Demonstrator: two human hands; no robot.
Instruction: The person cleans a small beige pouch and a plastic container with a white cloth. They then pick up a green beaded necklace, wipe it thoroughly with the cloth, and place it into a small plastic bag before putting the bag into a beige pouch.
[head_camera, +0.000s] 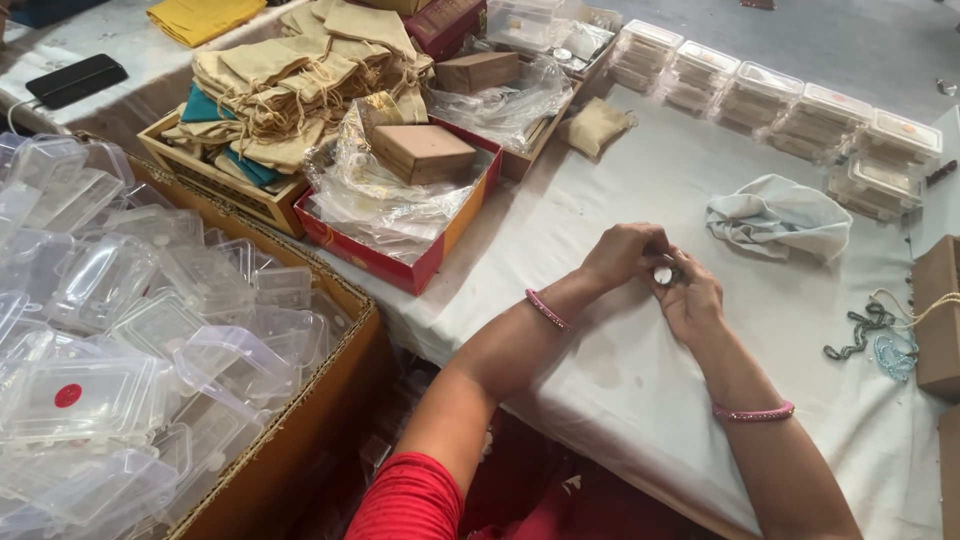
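Observation:
My left hand (622, 254) and my right hand (692, 300) meet over the white-covered table (620, 370), fingers closed together around a small round silvery object (663, 273). Most of that object is hidden by my fingers. Each wrist carries a pink bangle. A crumpled pale blue cloth (778, 217) lies just beyond my hands to the right.
A large cardboard box of clear plastic containers (130, 340) stands at the left. A red tray with a brown box and plastic wrap (405, 190) sits ahead, beside a tray of beige drawstring pouches (280, 90). Stacked lidded plastic boxes (800, 110) line the far edge. Beaded strings (875, 340) lie at right.

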